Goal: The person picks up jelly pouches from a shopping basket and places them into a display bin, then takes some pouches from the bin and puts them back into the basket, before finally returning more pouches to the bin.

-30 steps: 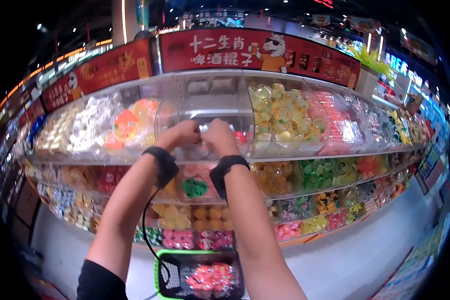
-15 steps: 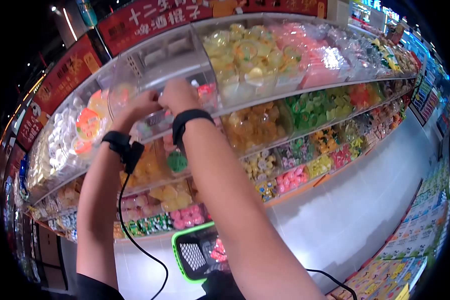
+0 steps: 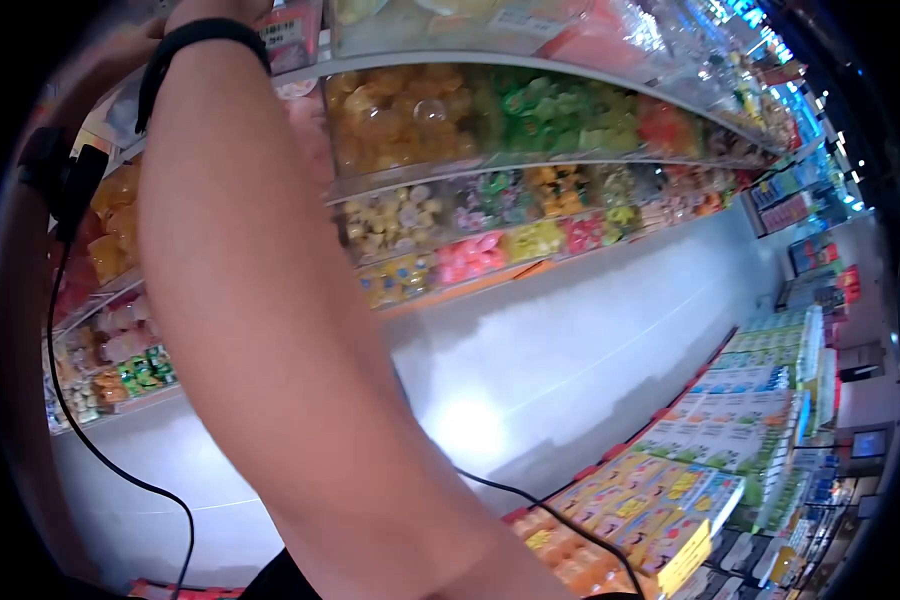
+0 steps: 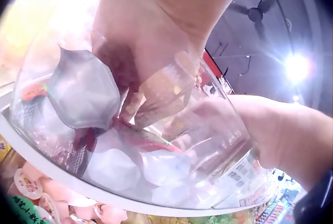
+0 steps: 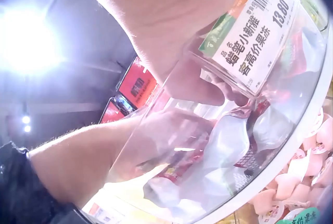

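Note:
Both hands are inside a clear-walled bin (image 4: 229, 146) of jelly packs. In the left wrist view my left hand (image 4: 145, 62) reaches down from the top, its fingers curled on a red-and-clear jelly pack (image 4: 148, 139). My right hand (image 4: 208, 122) comes in from the right, its fingertips at the pack's other end. In the right wrist view, the right hand (image 5: 192, 81) has thumb and fingers bent at the top of the translucent packs (image 5: 229, 138), partly behind a price tag (image 5: 255, 31). The head view shows mostly the right forearm (image 3: 260, 280); the hands are largely cut off.
Under the bin's white rim (image 4: 78, 182) lie pink jelly cups (image 5: 289, 185). Tiered shelves carry amber jelly cups (image 3: 400, 120) and green ones (image 3: 540, 110). Pale floor (image 3: 540, 350) runs beside them, with boxed goods (image 3: 620, 500) at right. A black cable (image 3: 110, 460) hangs from the left wrist.
The head view has swung right and down, so the hands slid to the upper left edge. The green-rimmed basket has left view, and the boxed goods show more. The hands stay at the same bin.

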Action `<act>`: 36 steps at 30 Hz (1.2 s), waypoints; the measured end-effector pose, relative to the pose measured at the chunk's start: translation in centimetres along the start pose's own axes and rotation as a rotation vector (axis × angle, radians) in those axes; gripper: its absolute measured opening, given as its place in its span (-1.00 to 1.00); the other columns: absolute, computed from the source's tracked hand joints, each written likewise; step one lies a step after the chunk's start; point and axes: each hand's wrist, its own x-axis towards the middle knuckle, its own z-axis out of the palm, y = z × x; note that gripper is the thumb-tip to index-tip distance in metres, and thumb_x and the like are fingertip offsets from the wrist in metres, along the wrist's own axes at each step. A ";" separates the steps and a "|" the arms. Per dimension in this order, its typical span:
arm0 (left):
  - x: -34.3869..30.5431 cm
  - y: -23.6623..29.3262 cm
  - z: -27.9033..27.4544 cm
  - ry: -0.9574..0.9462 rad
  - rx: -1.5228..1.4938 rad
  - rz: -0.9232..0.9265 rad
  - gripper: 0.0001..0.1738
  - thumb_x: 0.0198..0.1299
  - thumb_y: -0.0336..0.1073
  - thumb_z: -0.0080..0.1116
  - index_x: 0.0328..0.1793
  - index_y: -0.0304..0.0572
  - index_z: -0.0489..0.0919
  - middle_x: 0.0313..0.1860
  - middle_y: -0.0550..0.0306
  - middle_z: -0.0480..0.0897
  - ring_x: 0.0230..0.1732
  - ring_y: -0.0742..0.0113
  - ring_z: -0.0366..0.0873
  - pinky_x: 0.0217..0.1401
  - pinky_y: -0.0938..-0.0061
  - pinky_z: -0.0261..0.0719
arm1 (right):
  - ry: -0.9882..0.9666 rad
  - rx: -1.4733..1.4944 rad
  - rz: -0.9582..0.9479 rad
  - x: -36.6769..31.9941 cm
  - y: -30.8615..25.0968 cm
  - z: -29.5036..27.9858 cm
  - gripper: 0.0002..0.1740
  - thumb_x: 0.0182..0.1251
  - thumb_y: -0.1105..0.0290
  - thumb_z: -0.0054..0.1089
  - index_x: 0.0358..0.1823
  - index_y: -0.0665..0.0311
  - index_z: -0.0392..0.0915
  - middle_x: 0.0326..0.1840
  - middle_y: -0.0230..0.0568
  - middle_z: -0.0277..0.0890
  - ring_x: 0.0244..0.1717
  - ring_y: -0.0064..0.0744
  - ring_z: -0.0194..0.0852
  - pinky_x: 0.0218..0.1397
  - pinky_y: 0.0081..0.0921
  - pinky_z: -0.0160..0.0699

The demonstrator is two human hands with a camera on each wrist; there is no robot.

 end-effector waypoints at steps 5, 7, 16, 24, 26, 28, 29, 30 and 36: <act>-2.0 -7.2 1.5 -0.095 -0.676 -0.009 -0.62 0.16 -0.22 0.13 0.07 -0.25 0.55 -0.01 0.05 0.63 0.05 0.27 0.54 0.11 0.42 0.43 | 0.153 0.061 -0.069 0.3 -1.8 0.1 -0.81 0.06 0.30 0.19 -0.49 0.29 0.54 -0.40 0.03 0.57 -0.24 -0.02 0.61 -0.18 -0.17 0.56; -5.3 -5.9 -1.2 -0.033 -0.652 0.018 -0.59 0.21 -0.15 0.12 0.06 -0.31 0.53 -0.04 0.03 0.64 0.02 0.31 0.56 0.08 0.43 0.45 | 0.243 0.076 -0.135 0.6 -1.4 0.2 -0.80 0.07 0.30 0.17 -0.54 0.29 0.52 -0.44 0.03 0.56 -0.27 -0.02 0.61 -0.21 -0.16 0.57; -23.6 5.8 5.9 0.902 -0.664 0.373 -0.80 -0.09 -0.53 0.20 -0.29 -0.27 0.49 -0.30 -0.02 0.55 -0.28 -0.02 0.52 -0.20 0.26 0.50 | 0.417 0.215 -0.801 -14.9 2.8 -2.7 -0.89 0.06 0.46 0.20 -0.35 0.21 0.50 -0.25 -0.21 0.52 -0.24 -0.11 0.46 -0.04 -0.22 0.41; -35.1 20.2 40.8 0.003 -1.107 -0.030 -0.89 0.10 -0.43 0.13 -0.25 -0.30 0.51 -0.25 -0.05 0.55 -0.14 -0.05 0.50 -0.05 0.25 0.45 | -0.287 0.177 0.232 -45.3 27.0 9.6 -0.87 0.15 0.48 0.13 -0.25 0.29 0.49 -0.19 -0.07 0.46 -0.17 0.03 0.48 -0.07 -0.22 0.46; -37.8 23.5 48.6 -0.105 -1.112 -0.116 -0.92 0.06 -0.47 0.11 -0.30 -0.29 0.55 -0.30 -0.06 0.58 -0.19 -0.05 0.53 -0.09 0.23 0.48 | -0.427 0.020 0.498 -52.2 33.0 12.7 -0.87 0.17 0.42 0.11 -0.27 0.28 0.48 -0.17 -0.02 0.44 -0.15 0.09 0.46 -0.08 -0.18 0.48; -40.6 26.4 56.0 -0.255 -1.120 -0.197 -0.89 0.05 -0.46 0.12 -0.27 -0.28 0.56 -0.27 -0.09 0.60 -0.16 -0.07 0.55 -0.08 0.22 0.50 | -0.587 -0.105 0.645 -57.6 38.5 15.5 -0.82 0.13 0.37 0.15 -0.24 0.25 0.51 -0.10 -0.02 0.45 -0.10 0.10 0.48 -0.06 -0.13 0.50; -41.6 27.8 59.8 -0.353 -1.105 -0.258 -0.87 0.04 -0.44 0.14 -0.26 -0.27 0.57 -0.24 -0.12 0.61 -0.14 -0.10 0.55 -0.05 0.23 0.50 | -0.659 -0.197 0.757 -59.7 41.1 17.2 -0.78 0.11 0.34 0.18 -0.21 0.25 0.52 -0.07 -0.01 0.45 -0.06 0.09 0.48 -0.03 -0.14 0.50; -42.1 28.9 62.7 -0.380 -1.110 -0.266 -0.85 0.08 -0.38 0.14 -0.22 -0.25 0.58 -0.23 -0.14 0.61 -0.11 -0.10 0.56 -0.01 0.23 0.50 | -0.740 -0.282 0.862 -61.4 43.0 18.9 -0.73 0.09 0.31 0.20 -0.19 0.25 0.53 -0.04 0.00 0.45 -0.03 0.08 0.49 0.00 -0.15 0.51; -43.5 35.5 77.5 -0.695 -1.006 -0.425 -0.67 0.18 -0.22 0.17 0.05 -0.15 0.54 -0.12 -0.14 0.64 -0.06 -0.01 0.61 -0.02 0.28 0.54 | -0.995 -0.269 1.223 -68.1 53.8 28.1 -0.50 0.05 0.25 0.25 0.05 0.27 0.50 0.10 0.11 0.48 0.17 0.00 0.43 0.20 -0.26 0.43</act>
